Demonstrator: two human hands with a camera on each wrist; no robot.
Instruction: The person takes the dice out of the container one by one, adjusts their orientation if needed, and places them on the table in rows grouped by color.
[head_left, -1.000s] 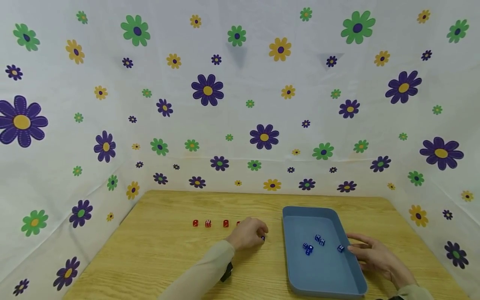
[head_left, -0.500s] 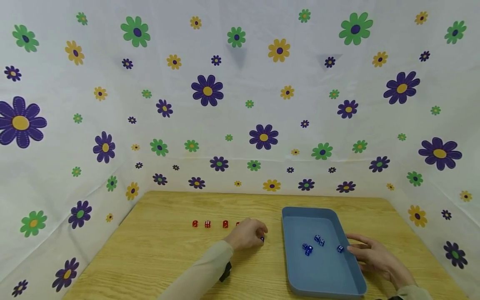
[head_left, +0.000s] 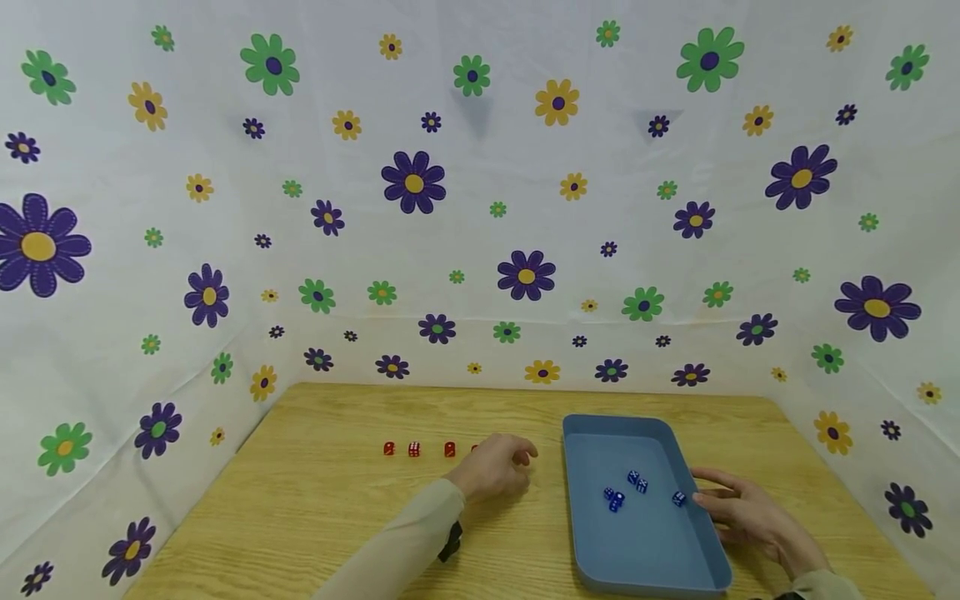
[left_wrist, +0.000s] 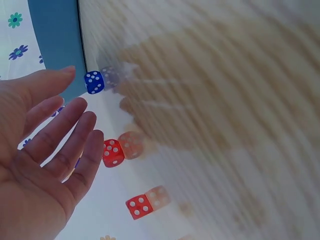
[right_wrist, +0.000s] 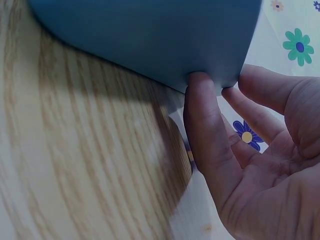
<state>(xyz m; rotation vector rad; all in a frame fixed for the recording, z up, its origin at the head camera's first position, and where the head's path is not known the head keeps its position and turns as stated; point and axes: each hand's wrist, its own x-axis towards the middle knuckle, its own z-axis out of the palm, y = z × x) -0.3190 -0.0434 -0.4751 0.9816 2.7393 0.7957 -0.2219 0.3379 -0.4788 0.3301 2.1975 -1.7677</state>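
Observation:
My left hand [head_left: 491, 468] is held low over the wooden table, its thumb and fingers apart. In the left wrist view, a blue die [left_wrist: 94, 81] stands on the table just beyond the thumb and index fingertips, with a small gap to them; the hand hides it in the head view. Several red dice [head_left: 414, 449] form a row behind and left of that hand, one partly covered by it. My right hand [head_left: 757, 517] touches the outer right wall of a blue-grey tray [head_left: 652, 567] with extended fingers. Several blue dice [head_left: 637, 481] lie inside the tray.
The wooden table [head_left: 315, 517] is enclosed by a white cloth [head_left: 345, 250] printed with flowers, at the back and both sides. The tray's raised rim stands between the two hands. A dark band [head_left: 452, 542] shows at the left wrist.
The blue die that showed at my left fingertips is now hidden from the head view, as the fingers have shifted slightly. The right hand and tray stay where they were.

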